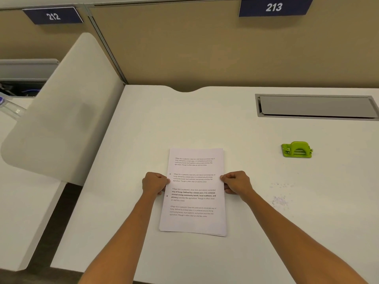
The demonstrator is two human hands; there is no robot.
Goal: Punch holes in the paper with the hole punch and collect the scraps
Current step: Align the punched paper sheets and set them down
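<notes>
Stretching under everything is the white desk (205, 124), with a tan partition (174, 48) behind it carrying a "213" sign (274, 7). A frosted divider (61, 109) stands off to the left, and a grey cable hatch (315, 107) is set into the desk well beyond the right hand.

The paper (194, 201), a thin stack of printed sheets, lies flat between the two hands, long axis running away from the person, text upright to them. Two punched holes show on its left margin.

The left hand (154, 184) pinches the stack's left edge with curled fingers; the right hand (236, 182) pinches the right edge likewise.

The green punch (297, 150) sits well to the right of the grip and farther back. The scraps (280, 200) lie scattered near the right hand, on its outer side.
</notes>
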